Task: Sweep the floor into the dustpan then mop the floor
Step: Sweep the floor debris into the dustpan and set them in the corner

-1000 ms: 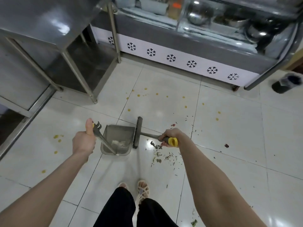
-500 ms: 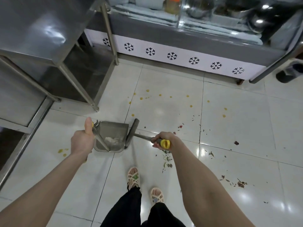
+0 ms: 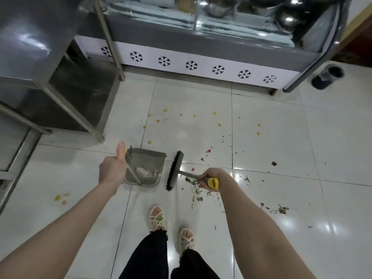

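A grey dustpan (image 3: pixel 148 164) rests on the white tiled floor (image 3: pixel 271 141) with pale scraps inside it. My left hand (image 3: pixel 112 170) grips its long handle, thumb up. The dark broom head (image 3: pixel 174 170) stands on the tiles just right of the dustpan, a small gap between them. My right hand (image 3: pixel 211 179) is closed around the broom's yellow-capped handle. Green leaf scraps (image 3: pixel 198 193) lie under and right of that hand. Red bits (image 3: pixel 205 156) and yellow spots (image 3: pixel 181 115) are scattered farther ahead.
A steel table with legs (image 3: pixel 74 113) stands at the left. A display counter with a snowflake panel (image 3: pixel 191 65) runs along the back. A black bin (image 3: pixel 327 77) sits at the far right. More debris (image 3: pixel 280 209) lies at the right. My sandalled feet (image 3: pixel 171 228) stand below.
The broom head has pulled away to the right of the dustpan mouth, opening a gap. The dustpan stays in my left hand. The view has shifted slightly.
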Available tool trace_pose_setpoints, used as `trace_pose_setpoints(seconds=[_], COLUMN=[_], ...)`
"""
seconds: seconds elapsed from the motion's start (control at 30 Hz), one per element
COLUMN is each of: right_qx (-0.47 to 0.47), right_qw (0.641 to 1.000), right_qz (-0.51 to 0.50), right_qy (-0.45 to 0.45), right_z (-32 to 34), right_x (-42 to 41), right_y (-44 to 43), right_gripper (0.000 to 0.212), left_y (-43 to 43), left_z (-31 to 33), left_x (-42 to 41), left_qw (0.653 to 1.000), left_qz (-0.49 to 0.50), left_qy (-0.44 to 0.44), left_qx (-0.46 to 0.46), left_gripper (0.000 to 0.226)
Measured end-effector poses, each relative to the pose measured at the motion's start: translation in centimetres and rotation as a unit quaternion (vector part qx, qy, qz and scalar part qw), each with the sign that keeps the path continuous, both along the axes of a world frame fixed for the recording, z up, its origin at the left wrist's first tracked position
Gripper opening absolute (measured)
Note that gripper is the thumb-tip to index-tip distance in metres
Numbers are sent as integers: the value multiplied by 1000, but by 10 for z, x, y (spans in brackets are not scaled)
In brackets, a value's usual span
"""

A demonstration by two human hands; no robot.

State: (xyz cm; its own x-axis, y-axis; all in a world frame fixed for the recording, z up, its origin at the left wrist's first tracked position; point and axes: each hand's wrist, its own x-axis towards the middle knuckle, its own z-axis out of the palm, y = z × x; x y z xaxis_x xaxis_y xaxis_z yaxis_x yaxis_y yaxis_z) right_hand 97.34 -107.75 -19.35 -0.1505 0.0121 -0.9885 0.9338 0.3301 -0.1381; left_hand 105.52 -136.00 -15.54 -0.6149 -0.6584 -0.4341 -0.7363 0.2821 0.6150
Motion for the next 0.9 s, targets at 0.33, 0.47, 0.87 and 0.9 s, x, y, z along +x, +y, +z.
trace_pose_setpoints(seconds=[0.33,0.47,0.87,0.9], right_qx=[49,28,-37,-37], right_qw=[993,994,996,996], right_qz=[-60,-19,38,48], right_qy=[89,101,72,71], right_z=[11,16,25,24], right_x=[43,48,90,96], right_y=[107,136,128,124], right_gripper=[11,16,5,5], left_y=[87,106,115,113], left_z=[-2,-1,12,11], left_x=[32,53,110,115], left_qw=[999,999,999,999], left_qz=[18,36,45,46], left_qy=[25,36,21,19], left_qx=[10,10,-16,-17], left_gripper=[92,88,87,87])
